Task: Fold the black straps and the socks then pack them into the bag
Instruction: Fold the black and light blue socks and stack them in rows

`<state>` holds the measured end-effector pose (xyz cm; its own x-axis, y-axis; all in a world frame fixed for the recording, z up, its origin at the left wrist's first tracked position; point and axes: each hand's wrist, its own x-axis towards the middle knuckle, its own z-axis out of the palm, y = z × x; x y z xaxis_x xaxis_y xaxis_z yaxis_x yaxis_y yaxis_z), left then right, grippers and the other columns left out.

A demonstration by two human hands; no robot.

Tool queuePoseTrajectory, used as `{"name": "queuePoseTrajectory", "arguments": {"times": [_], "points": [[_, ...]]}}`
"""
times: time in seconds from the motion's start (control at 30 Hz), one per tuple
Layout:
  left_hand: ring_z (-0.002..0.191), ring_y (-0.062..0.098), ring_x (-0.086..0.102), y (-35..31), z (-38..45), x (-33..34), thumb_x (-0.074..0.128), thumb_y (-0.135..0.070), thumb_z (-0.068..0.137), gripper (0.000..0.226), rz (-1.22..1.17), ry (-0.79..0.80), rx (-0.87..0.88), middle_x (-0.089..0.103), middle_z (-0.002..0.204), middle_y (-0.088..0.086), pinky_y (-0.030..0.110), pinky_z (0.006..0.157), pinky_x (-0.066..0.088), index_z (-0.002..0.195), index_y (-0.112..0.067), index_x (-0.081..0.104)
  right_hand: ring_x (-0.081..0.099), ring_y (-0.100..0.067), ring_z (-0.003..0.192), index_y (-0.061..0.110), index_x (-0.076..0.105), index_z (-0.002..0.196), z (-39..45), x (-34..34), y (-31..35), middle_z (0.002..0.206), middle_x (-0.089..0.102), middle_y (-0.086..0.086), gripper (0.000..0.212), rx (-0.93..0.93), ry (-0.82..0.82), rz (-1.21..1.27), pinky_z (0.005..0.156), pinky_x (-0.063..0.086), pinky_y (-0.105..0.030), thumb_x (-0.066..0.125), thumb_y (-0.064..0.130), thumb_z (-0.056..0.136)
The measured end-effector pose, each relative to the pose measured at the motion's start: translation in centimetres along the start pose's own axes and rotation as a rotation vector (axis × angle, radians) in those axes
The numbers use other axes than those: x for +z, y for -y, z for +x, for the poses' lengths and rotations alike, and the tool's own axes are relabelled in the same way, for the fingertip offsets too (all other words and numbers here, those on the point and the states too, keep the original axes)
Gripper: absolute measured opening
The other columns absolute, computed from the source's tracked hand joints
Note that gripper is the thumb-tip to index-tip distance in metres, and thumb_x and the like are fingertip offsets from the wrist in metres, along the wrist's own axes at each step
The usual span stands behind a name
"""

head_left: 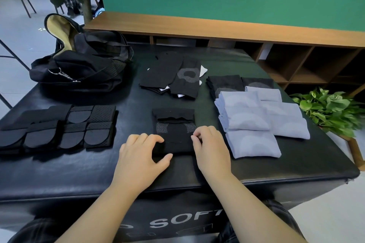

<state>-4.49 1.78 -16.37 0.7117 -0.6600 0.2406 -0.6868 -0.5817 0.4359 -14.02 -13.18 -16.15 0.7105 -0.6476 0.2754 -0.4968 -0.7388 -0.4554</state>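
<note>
A black sock (174, 134) with grey patches lies in front of me on the black padded table (197, 173), its near end rolled or folded over. My left hand (142, 156) grips that near end at its left side, thumb under the fold. My right hand (209, 148) pinches the sock's right edge. Several folded black straps (59, 128) lie in rows at the left. Folded light-blue socks (256, 122) are stacked at the right, with folded black socks (227, 84) behind them. Unfolded black socks (171, 77) lie in the middle at the back. The open black bag (83, 65) sits at the back left.
A wooden shelf unit (296, 61) runs behind the table under a green wall. A leafy plant (331, 110) stands at the table's right edge. Chair legs and a larger plant are at the far left on the grey floor.
</note>
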Motion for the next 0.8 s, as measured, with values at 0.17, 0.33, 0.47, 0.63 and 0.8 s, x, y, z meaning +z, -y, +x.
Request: {"name": "queuePoseTrajectory", "arguments": {"times": [0.17, 0.33, 0.47, 0.63, 0.8], "points": [[0.102, 0.01, 0.039, 0.2, 0.0, -0.4, 0.061, -0.037, 0.086, 0.034, -0.042, 0.007, -0.008, 0.039, 0.078, -0.019, 0.029, 0.089, 0.034, 0.119, -0.031, 0.059, 0.038, -0.01, 0.108, 0.027, 0.057, 0.117, -0.9, -0.6, -0.8, 0.119, 0.047, 0.013, 0.036, -0.129, 0.135, -0.001, 0.088, 0.029, -0.022, 0.044, 0.039, 0.086], [0.1, 0.006, 0.034, 0.7, 0.0, -0.3, 0.054, -0.014, 0.083, 0.043, -0.089, 0.014, -0.001, 0.043, 0.083, -0.02, 0.029, 0.092, 0.033, 0.123, -0.03, 0.057, 0.038, -0.014, 0.111, 0.027, 0.049, 0.13, -0.9, -0.7, -0.8, 0.123, 0.045, 0.008, 0.045, -0.146, 0.175, -0.043, 0.093, 0.029, -0.025, 0.045, 0.025, 0.085], [0.099, 0.006, 0.035, 0.8, 0.1, -0.2, 0.053, -0.013, 0.085, 0.042, -0.09, 0.019, 0.002, 0.043, 0.082, -0.02, 0.028, 0.093, 0.033, 0.123, -0.03, 0.058, 0.043, -0.014, 0.107, 0.027, 0.057, 0.123, -0.6, -0.6, -0.9, 0.113, 0.05, 0.008, 0.032, -0.101, 0.138, 0.011, 0.094, 0.033, -0.026, 0.047, 0.022, 0.094], [0.1, 0.004, 0.035, 0.9, -0.3, -0.1, 0.053, -0.018, 0.086, 0.02, -0.186, -0.034, 0.001, 0.047, 0.095, -0.018, 0.032, 0.091, 0.038, 0.102, -0.023, 0.064, 0.037, -0.006, 0.096, 0.021, 0.065, 0.101, -0.9, -0.5, -1.5, 0.098, 0.046, 0.015, 0.016, -0.108, 0.061, 0.185, 0.085, 0.033, -0.018, 0.054, 0.025, 0.089], [0.109, -0.005, 0.035, 1.2, -0.8, -0.2, 0.033, -0.04, 0.077, 0.024, -0.287, -0.029, 0.093, 0.048, 0.108, -0.023, 0.025, 0.091, 0.034, 0.084, -0.03, 0.054, 0.04, 0.0, 0.1, 0.02, 0.065, 0.09, -1.4, -0.9, -1.4, 0.1, 0.047, 0.024, 0.025, -0.131, -0.02, 0.29, 0.089, 0.032, -0.018, 0.047, 0.035, 0.082]]}}
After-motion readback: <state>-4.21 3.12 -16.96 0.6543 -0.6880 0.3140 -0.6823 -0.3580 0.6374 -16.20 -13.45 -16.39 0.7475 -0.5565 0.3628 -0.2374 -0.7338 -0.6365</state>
